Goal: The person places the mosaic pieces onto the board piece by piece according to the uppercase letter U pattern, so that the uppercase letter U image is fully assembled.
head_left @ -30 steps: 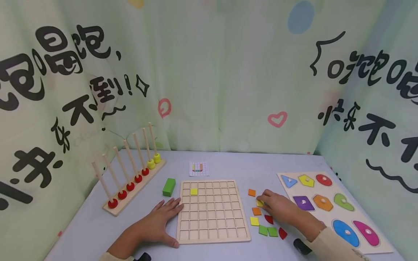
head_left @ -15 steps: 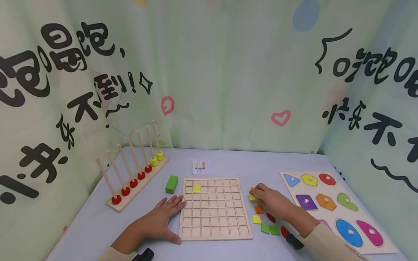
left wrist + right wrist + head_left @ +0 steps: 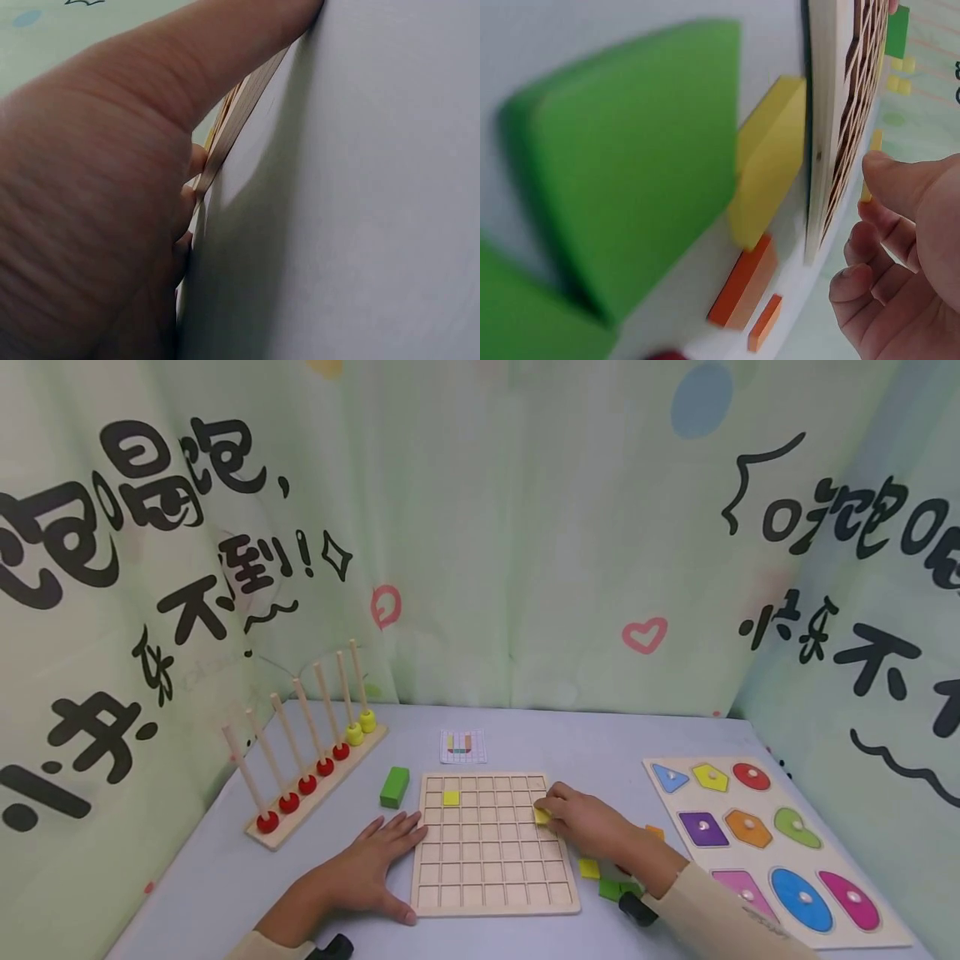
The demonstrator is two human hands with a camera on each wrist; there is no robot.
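A wooden grid board (image 3: 495,864) lies flat in the middle of the table, with one yellow square tile (image 3: 451,798) in its upper left part. My left hand (image 3: 360,878) rests along the board's left edge, fingers spread and thumb near the lower corner. My right hand (image 3: 600,828) pinches another yellow tile (image 3: 874,142) between thumb and finger, over the board's upper right edge. In the right wrist view that tile is held on its edge, apart from the grid. Beside the board lie a yellow tile (image 3: 588,868) and green tiles (image 3: 637,165); my right arm partly hides the loose pieces.
At the left stands a wooden peg rack (image 3: 318,789) with red and yellow beads. A green block (image 3: 394,787) sits by the board's upper left corner. Behind is a small pattern card (image 3: 462,747). A shape puzzle board (image 3: 750,881) lies at the right. Orange tiles (image 3: 742,289) lie nearby.
My right hand has picked up a yellow tile from the loose pieces and carried it left to the board's right edge. The left hand stays at the board's left edge.
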